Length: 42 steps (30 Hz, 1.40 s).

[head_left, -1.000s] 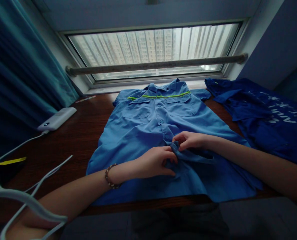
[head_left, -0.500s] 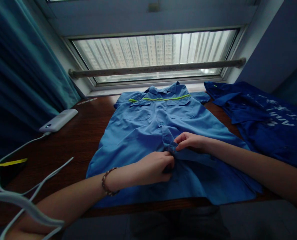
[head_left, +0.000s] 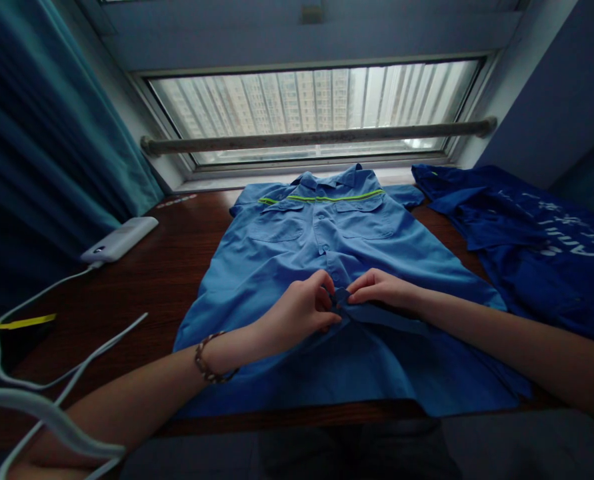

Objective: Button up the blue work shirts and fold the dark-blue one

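Note:
A light blue short-sleeved shirt (head_left: pixel 277 267) lies front up on the dark wooden table, its collar toward the window. A yellow-green stripe crosses its chest above two flap pockets, and buttons run down the placket. My right hand (head_left: pixel 379 288) pinches the placket's edge below the middle of the shirt. Close beside it, my left hand (head_left: pixel 307 308) has its thumb and fingers curled round the fabric at the same spot. The button between the fingertips is mostly hidden. A braided bracelet (head_left: pixel 207 360) circles my left wrist.
A darker blue garment with white lettering (head_left: pixel 531 233) lies at the right. On the left are a white power bank (head_left: pixel 120 240), a white cable (head_left: pixel 37 297) and a yellow strip (head_left: pixel 27 321). A metal bar (head_left: pixel 317 139) spans the window; a curtain (head_left: pixel 61 127) hangs left.
My left hand has risen and turned, its fingers now at the placket's edge instead of below it. My right hand keeps its pinch nearly in place.

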{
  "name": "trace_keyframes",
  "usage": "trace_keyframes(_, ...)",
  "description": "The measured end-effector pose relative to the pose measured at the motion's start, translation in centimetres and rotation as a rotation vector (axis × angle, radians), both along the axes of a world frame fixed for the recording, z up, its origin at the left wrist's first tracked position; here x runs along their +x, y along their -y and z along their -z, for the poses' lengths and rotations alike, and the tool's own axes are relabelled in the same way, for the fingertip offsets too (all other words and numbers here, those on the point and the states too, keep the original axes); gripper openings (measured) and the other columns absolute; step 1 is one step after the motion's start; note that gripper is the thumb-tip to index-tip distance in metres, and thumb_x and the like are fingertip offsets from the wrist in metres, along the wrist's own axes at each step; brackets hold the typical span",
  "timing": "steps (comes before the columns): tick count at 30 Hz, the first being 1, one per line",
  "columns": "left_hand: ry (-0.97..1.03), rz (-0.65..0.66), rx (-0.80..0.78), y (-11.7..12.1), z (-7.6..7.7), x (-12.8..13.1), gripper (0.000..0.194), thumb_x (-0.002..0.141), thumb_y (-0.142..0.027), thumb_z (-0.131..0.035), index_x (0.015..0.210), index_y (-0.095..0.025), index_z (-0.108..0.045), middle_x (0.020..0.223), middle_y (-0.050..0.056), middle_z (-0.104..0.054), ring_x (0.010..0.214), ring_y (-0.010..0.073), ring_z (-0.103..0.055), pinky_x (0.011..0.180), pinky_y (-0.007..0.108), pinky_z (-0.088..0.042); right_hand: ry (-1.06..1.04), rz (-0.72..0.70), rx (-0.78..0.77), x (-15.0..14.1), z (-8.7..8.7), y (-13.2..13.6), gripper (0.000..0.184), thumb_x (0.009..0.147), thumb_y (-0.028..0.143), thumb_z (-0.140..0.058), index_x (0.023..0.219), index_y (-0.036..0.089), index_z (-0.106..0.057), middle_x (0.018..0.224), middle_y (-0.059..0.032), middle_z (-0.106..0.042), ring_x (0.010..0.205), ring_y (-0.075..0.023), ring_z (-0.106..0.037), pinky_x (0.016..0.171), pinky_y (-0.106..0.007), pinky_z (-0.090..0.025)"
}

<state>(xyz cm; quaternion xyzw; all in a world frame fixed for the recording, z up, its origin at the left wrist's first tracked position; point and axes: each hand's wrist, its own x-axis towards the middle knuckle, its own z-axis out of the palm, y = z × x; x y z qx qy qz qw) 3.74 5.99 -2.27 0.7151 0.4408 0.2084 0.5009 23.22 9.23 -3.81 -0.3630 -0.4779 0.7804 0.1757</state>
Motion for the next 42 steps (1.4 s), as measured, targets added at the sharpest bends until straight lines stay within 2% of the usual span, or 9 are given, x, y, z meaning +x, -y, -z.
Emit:
trace_keyframes(3, 0.009, -0.013, 0.022, 0.0, -0.5, 0.0, 0.033, 0.067, -0.021, -0.062, 0.091, -0.019, -0.039, 0.065, -0.005, -0.056, 0.054, 0.0109, -0.056, 0.046, 0.02, -0.042, -0.006, 0.025, 0.023, -0.1, -0.3, 0.3, 0.019, 0.061, 0.022, -0.066, 0.077, 0.012, -0.068, 0.069, -0.0013, -0.064, 0.063, -0.0113, -0.058, 0.066, -0.024, -0.044)
trace_keyframes(8, -0.056, 0.043, 0.057, -0.1, -1.2, -0.2, 0.028, 0.069, -0.017, -0.06, 0.089, -0.019, -0.04, 0.066, -0.005, -0.056, 0.055, 0.0098, -0.056, 0.049, 0.019, -0.042, 0.033, 0.074, 0.097, -0.3, -0.4, 0.6, 0.02, 0.065, 0.024, -0.059, 0.078, 0.012, -0.067, 0.064, -0.0007, -0.06, 0.056, -0.0089, -0.053, 0.055, -0.02, -0.04)
trace_keyframes(13, -0.137, 0.14, 0.115, -0.4, -1.5, -0.8, 0.021, 0.067, -0.012, -0.059, 0.081, -0.018, -0.044, 0.066, -0.005, -0.056, 0.06, 0.0097, -0.056, 0.051, 0.019, -0.041, -0.005, 0.032, 0.129, -0.3, -0.1, 0.8, 0.022, 0.065, 0.023, -0.055, 0.078, 0.011, -0.068, 0.067, -0.0022, -0.061, 0.056, -0.0083, -0.052, 0.054, -0.02, -0.04)
trace_keyframes(18, -0.197, 0.143, 0.22, -0.6, -1.5, -0.9, 0.026, 0.067, -0.013, -0.06, 0.084, -0.019, -0.042, 0.069, -0.004, -0.058, 0.063, 0.0103, -0.057, 0.053, 0.019, -0.041, 0.035, 0.011, 0.18, -0.3, -0.1, 0.9, 0.023, 0.065, 0.022, -0.057, 0.083, 0.013, -0.069, 0.068, -0.0024, -0.063, 0.056, -0.0081, -0.054, 0.055, -0.02, -0.042)
trace_keyframes(22, -0.225, 0.117, 0.451, -0.7, -1.0, -0.9, 0.028, 0.071, -0.015, -0.058, 0.093, -0.02, -0.04, 0.074, -0.003, -0.06, 0.066, 0.0108, -0.059, 0.056, 0.019, -0.043, 0.084, 0.056, 0.319, -0.4, -0.3, 1.1, 0.022, 0.066, 0.02, -0.057, 0.083, 0.013, -0.069, 0.062, -0.0011, -0.062, 0.054, -0.0086, -0.054, 0.053, -0.02, -0.044)
trace_keyframes(26, -0.216, 0.197, 0.731, -0.9, -0.4, -1.1, 0.018, 0.078, -0.018, -0.053, 0.092, -0.017, -0.042, 0.07, -0.002, -0.058, 0.061, 0.0097, -0.056, 0.054, 0.019, -0.041, 0.091, 0.141, 0.502, -0.5, -0.1, 1.7, 0.021, 0.069, 0.018, -0.056, 0.083, 0.014, -0.07, 0.059, 0.0, -0.061, 0.051, -0.0079, -0.052, 0.05, -0.019, -0.042)
trace_keyframes(35, -0.22, 0.356, 1.096, -1.4, 0.2, -1.2, 0.01, 0.086, -0.02, -0.042, 0.089, -0.013, -0.048, 0.072, 0.003, -0.06, 0.066, 0.0109, -0.057, 0.06, 0.021, -0.044, 0.174, 0.224, 0.956, -0.7, -0.3, 2.9, 0.016, 0.071, 0.019, -0.058, 0.081, 0.017, -0.069, 0.075, -0.0032, -0.059, 0.063, -0.0105, -0.053, 0.046, -0.016, -0.042)
trace_keyframes(39, -0.355, 0.456, 1.346, -1.5, 0.3, -1.3, 0.012, 0.085, -0.015, -0.038, 0.083, -0.013, -0.05, 0.068, 0.003, -0.059, 0.063, 0.0117, -0.055, 0.059, 0.024, -0.044, 0.172, 0.242, 1.043, -0.8, 0.0, 2.9, 0.013, 0.072, 0.014, -0.055, 0.075, 0.017, -0.067, 0.076, -0.0031, -0.058, 0.066, -0.0102, -0.054, 0.049, -0.016, -0.044)
trace_keyframes(42, -0.405, 0.519, 1.453, -1.4, 0.4, -1.4, 0.016, 0.085, -0.015, -0.036, 0.079, -0.014, -0.05, 0.068, 0.003, -0.058, 0.064, 0.0113, -0.055, 0.059, 0.024, -0.044, 0.187, 0.228, 1.072, -0.8, 0.2, 2.9, 0.01, 0.072, 0.013, -0.056, 0.074, 0.017, -0.065, 0.075, -0.0025, -0.058, 0.065, -0.0096, -0.054, 0.051, -0.017, -0.044)
